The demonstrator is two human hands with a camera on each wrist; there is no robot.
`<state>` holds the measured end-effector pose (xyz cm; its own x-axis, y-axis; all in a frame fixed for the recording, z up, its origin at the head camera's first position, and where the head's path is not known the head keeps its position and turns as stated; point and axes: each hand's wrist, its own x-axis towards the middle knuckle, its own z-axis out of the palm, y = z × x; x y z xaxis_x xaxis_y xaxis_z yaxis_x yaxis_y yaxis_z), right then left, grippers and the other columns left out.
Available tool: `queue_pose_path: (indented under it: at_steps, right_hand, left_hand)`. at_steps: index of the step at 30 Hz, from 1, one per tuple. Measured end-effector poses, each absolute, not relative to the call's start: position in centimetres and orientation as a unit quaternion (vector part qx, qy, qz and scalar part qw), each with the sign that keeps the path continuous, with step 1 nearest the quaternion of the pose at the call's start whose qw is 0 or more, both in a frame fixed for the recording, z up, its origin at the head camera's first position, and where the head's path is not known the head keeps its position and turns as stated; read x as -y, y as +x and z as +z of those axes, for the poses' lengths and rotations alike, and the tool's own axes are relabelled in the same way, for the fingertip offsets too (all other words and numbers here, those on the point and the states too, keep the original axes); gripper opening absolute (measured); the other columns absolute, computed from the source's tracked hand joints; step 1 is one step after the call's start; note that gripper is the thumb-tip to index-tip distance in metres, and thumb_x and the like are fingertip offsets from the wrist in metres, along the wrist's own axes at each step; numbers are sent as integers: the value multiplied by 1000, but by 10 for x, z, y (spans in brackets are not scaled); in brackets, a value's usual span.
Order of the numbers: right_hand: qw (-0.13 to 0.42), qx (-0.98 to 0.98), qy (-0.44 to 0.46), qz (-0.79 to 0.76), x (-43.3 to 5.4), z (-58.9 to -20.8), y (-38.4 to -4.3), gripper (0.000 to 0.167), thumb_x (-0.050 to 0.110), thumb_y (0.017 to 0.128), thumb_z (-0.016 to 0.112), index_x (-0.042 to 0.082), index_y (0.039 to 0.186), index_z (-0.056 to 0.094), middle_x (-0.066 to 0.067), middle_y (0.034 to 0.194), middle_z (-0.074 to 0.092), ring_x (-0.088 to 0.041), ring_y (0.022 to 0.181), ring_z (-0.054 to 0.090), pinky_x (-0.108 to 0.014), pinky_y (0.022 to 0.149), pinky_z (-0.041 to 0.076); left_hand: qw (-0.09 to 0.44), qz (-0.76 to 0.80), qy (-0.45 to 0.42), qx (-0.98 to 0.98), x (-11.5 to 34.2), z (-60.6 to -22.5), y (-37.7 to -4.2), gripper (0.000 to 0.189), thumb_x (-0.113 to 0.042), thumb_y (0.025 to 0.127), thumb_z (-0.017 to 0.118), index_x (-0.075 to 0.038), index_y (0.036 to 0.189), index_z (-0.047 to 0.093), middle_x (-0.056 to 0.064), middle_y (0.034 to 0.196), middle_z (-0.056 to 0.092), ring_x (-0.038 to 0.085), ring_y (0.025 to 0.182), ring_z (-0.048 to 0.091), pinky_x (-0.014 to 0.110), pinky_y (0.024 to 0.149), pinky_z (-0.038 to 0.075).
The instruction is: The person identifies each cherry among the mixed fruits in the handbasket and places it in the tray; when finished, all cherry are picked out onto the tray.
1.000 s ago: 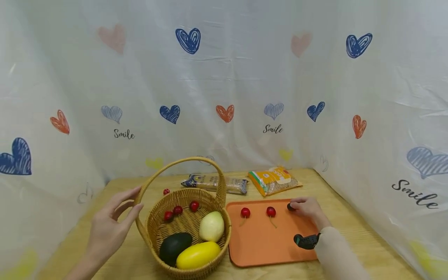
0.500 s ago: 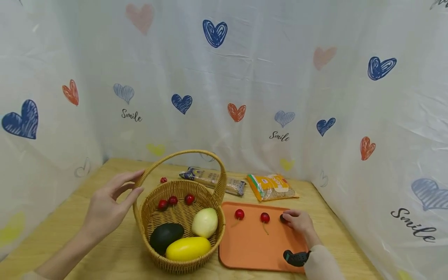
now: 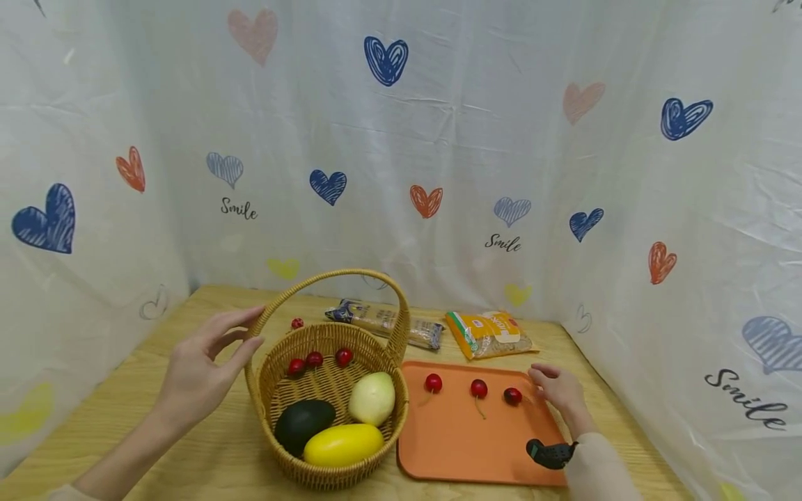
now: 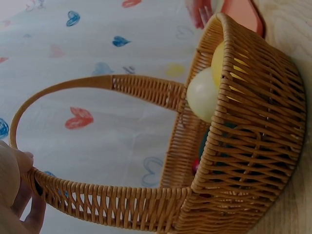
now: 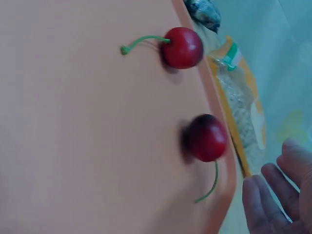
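My left hand [image 3: 197, 372] pinches the left side of the handle of a wicker basket [image 4: 253, 122], thumb on one side and fingers on the other. Inside the basket lie three red cherries [image 3: 315, 359], a pale rounded fruit or vegetable [image 3: 372, 398], a yellow oval fruit [image 3: 343, 445] and a dark green oval one [image 3: 305, 424]. On the orange tray [image 3: 470, 445], three cherries stand in a row: a left one [image 3: 434, 383], a middle one [image 3: 479, 388] and a right one [image 5: 208, 138] with a dark patch. Holding nothing, my right hand [image 3: 560, 393] hovers beside that right cherry at the tray's far right corner.
Behind the tray lies an orange-and-clear food bag [image 3: 491, 335]. A long clear packet with dark blue ends [image 3: 388, 323] lies behind the basket, and a small red patterned ball [image 3: 297, 323] to its left. A heart-printed curtain [image 3: 401, 139] encloses the wooden table [image 3: 219, 452].
My right hand has let go of the right cherry, which now lies on the tray, and has moved off to the right. The left hand keeps its hold; the head view has tilted.
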<state>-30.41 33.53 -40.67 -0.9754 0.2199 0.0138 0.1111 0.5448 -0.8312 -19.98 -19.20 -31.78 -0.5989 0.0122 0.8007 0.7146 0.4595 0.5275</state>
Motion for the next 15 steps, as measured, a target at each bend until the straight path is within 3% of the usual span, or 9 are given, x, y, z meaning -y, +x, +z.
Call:
queue_pose_path:
  at_steps: [4,10,15]
  right_hand:
    - [48,805,-81,586,-335,-400,-302,56,24,97,56,-10,138,39,-27,131,49,-27,109,60,-35,93,53]
    - [-9,713,-48,699,-321,-392,-306,63,23,98,53,-6,146,23,-26,145,31,-16,111,58,-34,101,45]
    - [-53,690,9,722,-293,-383,-310,60,20,99,52,-7,145,25,-26,143,36,-28,120,52,-42,104,41]
  left_hand:
    - [379,-475,-238,758,192,-318,-200,51,23,74,66,1,120,62,8,114,62,6,95,59,15,86,53]
    - [375,-476,-239,759,193,-320,-201,51,22,74,67,1,121,62,7,114,61,5,94,59,16,85,54]
    - [377,-479,-237,756,193,-319,-200,50,23,74,66,2,120,62,9,112,62,6,93,60,15,85,54]
